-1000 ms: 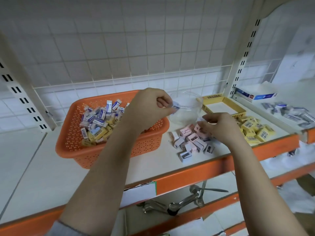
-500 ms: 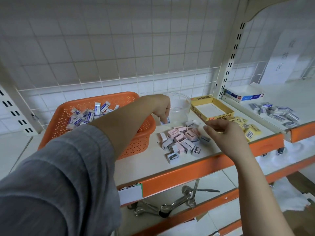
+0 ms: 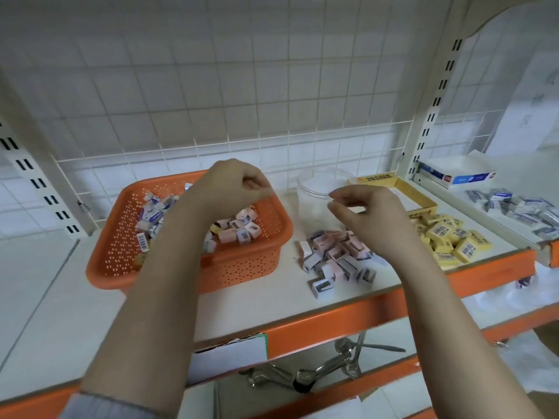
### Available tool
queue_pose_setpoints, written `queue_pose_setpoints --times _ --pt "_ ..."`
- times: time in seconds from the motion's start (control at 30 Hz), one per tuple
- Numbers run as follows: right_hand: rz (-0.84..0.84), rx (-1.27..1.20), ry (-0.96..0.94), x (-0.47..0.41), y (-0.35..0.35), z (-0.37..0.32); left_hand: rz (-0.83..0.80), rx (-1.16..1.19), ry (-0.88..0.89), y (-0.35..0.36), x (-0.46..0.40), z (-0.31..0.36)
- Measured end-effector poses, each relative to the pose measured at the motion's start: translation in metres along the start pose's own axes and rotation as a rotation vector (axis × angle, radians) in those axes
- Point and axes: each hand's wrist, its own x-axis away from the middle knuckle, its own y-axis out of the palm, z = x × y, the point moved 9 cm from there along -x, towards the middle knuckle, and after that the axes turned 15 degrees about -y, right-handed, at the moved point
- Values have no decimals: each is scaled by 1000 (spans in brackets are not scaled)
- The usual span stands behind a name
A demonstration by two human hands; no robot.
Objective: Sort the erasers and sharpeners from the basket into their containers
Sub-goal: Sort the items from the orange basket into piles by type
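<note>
White shelf, left hand curled empty over orange basket, right hand loosely open.

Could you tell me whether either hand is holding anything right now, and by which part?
It cannot be told: the left hand is curled over the basket, the right hand loosely curled; no held item shows.

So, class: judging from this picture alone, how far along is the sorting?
Partly done. Sharpeners and yellow erasers lie piled on the shelf. Both the left hand and right hand are raised; any item held is unclear. The orange basket still holds many pieces, and the clear jar looks empty.
</note>
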Motion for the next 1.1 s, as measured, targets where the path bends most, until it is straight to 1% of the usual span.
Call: queue_pose_setpoints --times 0.1,0.17,0.23,0.3,0.37,0.43,0.5,0.6,0.73,0.8,0.87,0.93,0.97,1.03,1.1 --pt "-140 24 -144 -35 37 -38 96 -15 -81 -19 26 -39" --pt "-321 107 -252 -55 76 -59 132 -39 -144 -29 37 -62" --pt "-534 303 -349 -67 120 -67 166 -64 -200 -38 46 -81" --pt "-703 529 -419 -73 156 -67 194 -87 -241 -45 55 -96" --pt "-851 720 -459 -73 179 -66 212 -107 -270 -51 62 -108" --pt "-988 842 -479 -69 192 -68 215 -101 -290 -54 66 -117" --pt "-1069 892 -463 -67 198 -68 218 -78 -296 -57 68 -123" --pt "-1106 916 -429 -67 206 -61 220 -68 -295 -60 72 -129" --pt "-1090 887 -416 -69 208 -57 199 -63 -283 -58 73 -132" --pt "-1001 836 -410 -74 199 -63 170 -102 -265 -56 67 -127" --pt "-848 766 -398 -82 179 -72 107 -134 -240 -52 55 -121" --pt "-685 643 -356 -85 149 -78 25 -180 -181 -43 36 -111" --pt "-601 543 -313 -84 131 -78 -20 -221 -145 -36 25 -106" --pt "-399 255 -193 -74 93 -72 -114 -326 -71 -19 5 -96" --pt "-129 -35 -105 -55 59 -62 -188 -420 -8 -1 -13 -87"
